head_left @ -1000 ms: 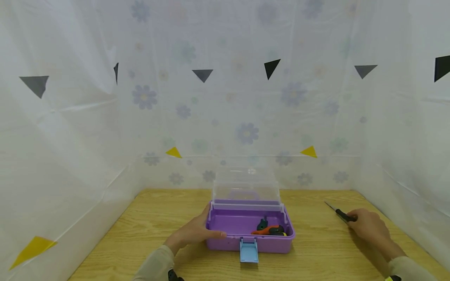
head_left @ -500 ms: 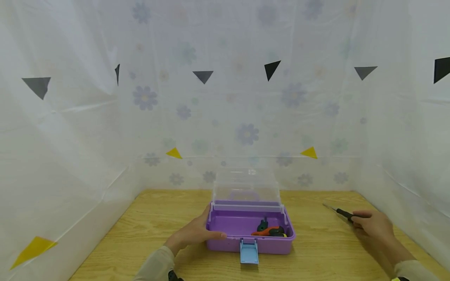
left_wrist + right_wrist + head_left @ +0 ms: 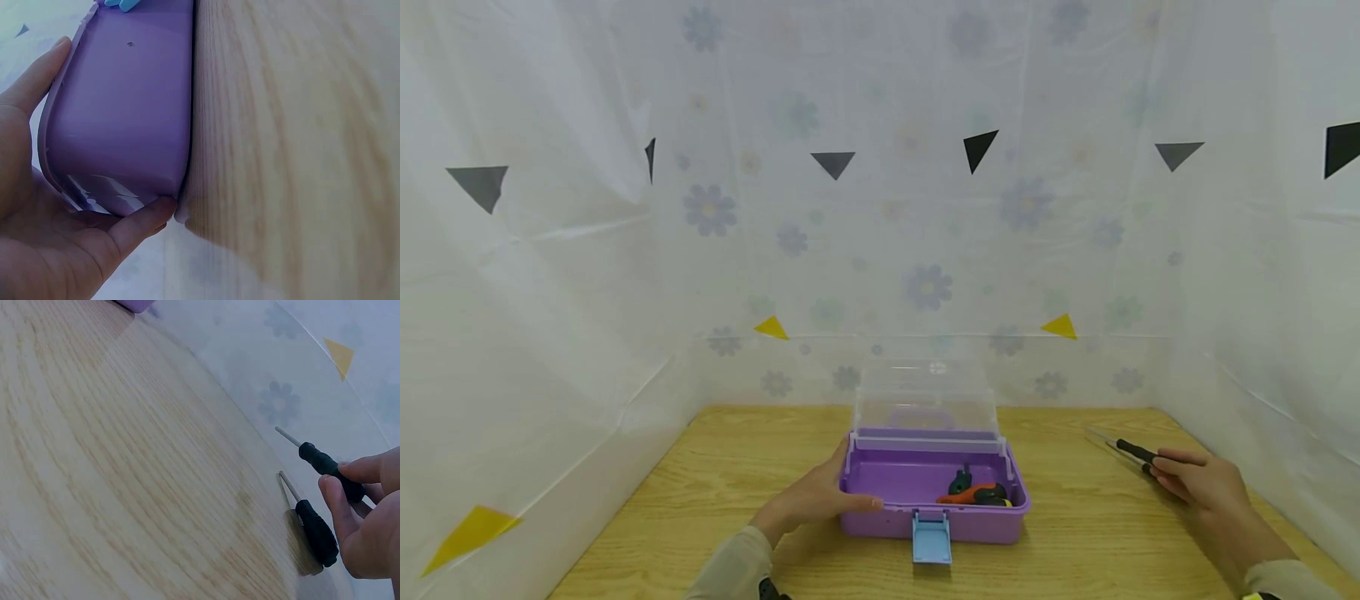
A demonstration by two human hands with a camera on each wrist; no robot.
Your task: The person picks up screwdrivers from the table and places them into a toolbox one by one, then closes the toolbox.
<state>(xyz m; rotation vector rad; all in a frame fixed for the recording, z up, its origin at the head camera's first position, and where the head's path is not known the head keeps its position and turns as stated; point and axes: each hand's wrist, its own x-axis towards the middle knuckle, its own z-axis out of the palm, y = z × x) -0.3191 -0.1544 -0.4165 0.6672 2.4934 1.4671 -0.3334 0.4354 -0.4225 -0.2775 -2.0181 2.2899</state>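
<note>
I see the left hand (image 3: pixel 56 247) hold a purple box (image 3: pixel 125 112) sitting on the wooden desk (image 3: pixel 294 150). The thumb (image 3: pixel 45 67) lies on the box's rim. One fingertip (image 3: pixel 164 206) touches its low corner, near the desk. The box has a little dark spot (image 3: pixel 130 44) and a blue piece (image 3: pixel 125 4). A white sheet (image 3: pixel 128 284) shows past the desk's blurry edge.

The left wrist view's top edge cuts off the purple box (image 3: pixel 119 106), and at the head view's lower right the right hand (image 3: pixel 1213 489) partly hides the lower screwdriver (image 3: pixel 1146 469).
</note>
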